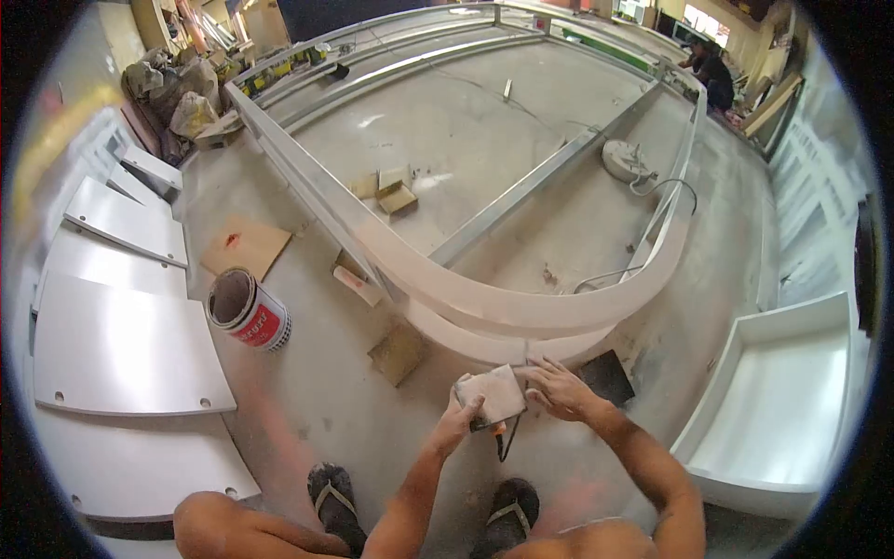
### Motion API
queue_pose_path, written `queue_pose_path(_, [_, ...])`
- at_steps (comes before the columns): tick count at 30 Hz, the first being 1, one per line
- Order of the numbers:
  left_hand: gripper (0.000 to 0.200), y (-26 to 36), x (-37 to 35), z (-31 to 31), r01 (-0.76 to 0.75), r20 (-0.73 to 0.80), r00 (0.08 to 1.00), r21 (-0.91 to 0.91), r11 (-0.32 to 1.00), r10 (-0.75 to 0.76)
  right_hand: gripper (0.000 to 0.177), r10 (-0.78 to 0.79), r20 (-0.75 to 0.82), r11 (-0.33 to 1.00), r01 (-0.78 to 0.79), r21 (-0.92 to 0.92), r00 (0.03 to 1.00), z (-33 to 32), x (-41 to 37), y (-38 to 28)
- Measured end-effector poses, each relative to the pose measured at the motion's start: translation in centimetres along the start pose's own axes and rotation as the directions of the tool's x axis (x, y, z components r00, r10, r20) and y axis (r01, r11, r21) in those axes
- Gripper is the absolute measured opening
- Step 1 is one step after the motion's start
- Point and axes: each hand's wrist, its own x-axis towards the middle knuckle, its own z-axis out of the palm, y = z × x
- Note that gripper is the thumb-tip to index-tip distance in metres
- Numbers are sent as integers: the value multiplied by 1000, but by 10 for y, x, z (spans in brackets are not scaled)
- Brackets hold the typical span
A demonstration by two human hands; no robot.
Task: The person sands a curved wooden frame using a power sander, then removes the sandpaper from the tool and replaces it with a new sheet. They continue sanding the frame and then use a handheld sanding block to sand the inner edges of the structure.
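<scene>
A flat, squarish sanding tool [494,395] with a pale, dusty face and an orange part with a black cord below is gripped by my left hand [456,415], the thumb on its edge. My right hand [557,389] has its fingers spread beside the tool, close to the curved lower band of the frame. No object shows in it. The large frame [503,303] has a rounded whitish front end and metal bars running away from me. A dark square block [607,377] lies on the floor right of my right hand.
White panels [130,345] line the left side. A red-and-white bucket [251,312] stands left of the frame, near a brown board [244,247]. At the right is an open white tray [778,401]. A person [712,76] crouches at the back right.
</scene>
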Motion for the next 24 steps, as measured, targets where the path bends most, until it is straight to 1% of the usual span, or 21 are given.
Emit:
queue_pose_path(1, [73,2,0,1,27,8,1000,-43,999,-27,39,-126,135,976,146,-158,983,-4,-4,9])
queue_pose_path(2, [73,3,0,2,20,27,999,-45,999,-18,40,-212,287,910,296,-291,934,-9,-14,17])
queue_pose_path(3, [74,6,-3,6,30,-10,1000,-57,998,-30,40,-192,283,910,278,-306,940,-18,-29,19])
queue_pose_path(4, [75,7,-4,8,38,-41,998,-62,997,-41,39,-130,431,876,307,-371,893,-25,-45,22])
queue_pose_path(5, [75,-2,0,4,41,-12,999,-50,998,-41,39,-52,560,839,340,-424,827,-32,-62,24])
queue_pose_path(7, [74,-28,16,-8,-48,-87,995,43,998,51,36,72,708,839,341,-424,703,-49,-105,28])
queue_pose_path(8, [74,-26,19,-7,-42,-66,997,48,998,46,39,209,780,899,198,-392,590,-56,-126,33])
queue_pose_path(9, [73,-25,17,-4,-46,-52,997,76,996,50,42,311,845,931,37,-362,436,-60,-154,35])
queue_pose_path(10, [73,-24,12,-3,-38,-41,998,109,993,43,45,335,879,935,-6,-354,340,-58,-191,50])
queue_pose_path(11, [73,-17,8,-1,4,-27,1000,127,992,-1,48,340,909,940,-58,-336,242,-50,-229,60])
queue_pose_path(12, [70,-9,-1,4,48,-18,999,110,993,-46,51,326,924,945,-77,-317,199,-40,-265,56])
queue_pose_path(13, [67,-5,-2,7,74,-9,997,85,994,-73,54,321,933,947,-84,-311,161,-37,-283,53])
queue_pose_path(14, [67,-13,-7,3,120,-10,993,94,988,-120,54,296,944,953,-115,-281,145,-26,-291,38])
queue_pose_path(16, [66,-26,6,1,-18,-22,1000,-96,995,16,55,195,958,976,-137,-169,208,-17,-270,24])
queue_pose_path(17, [66,-24,4,0,-6,-19,1000,-93,996,4,55,191,960,976,-147,-163,206,-7,-254,24])
queue_pose_path(19, [63,-14,8,-10,-22,26,1000,139,990,18,37,131,879,984,47,-171,459,25,-201,40])
queue_pose_path(20, [63,-14,12,-15,-13,19,1000,145,989,11,32,72,819,973,142,-184,569,41,-169,44])
queue_pose_path(21, [65,-16,17,-21,-2,101,995,111,994,-9,26,328,555,914,-406,19,764,13,-112,6])
queue_pose_path(22, [67,-16,23,-27,9,184,983,80,997,-24,30,384,442,838,-507,202,811,14,-81,1])
queue_pose_path(23, [67,-10,24,-28,38,187,980,135,990,-63,36,456,337,729,-563,389,823,17,-61,-7])
queue_pose_path(24, [67,-13,17,-31,56,167,983,146,988,-80,36,446,349,719,-563,408,824,24,-45,-27])
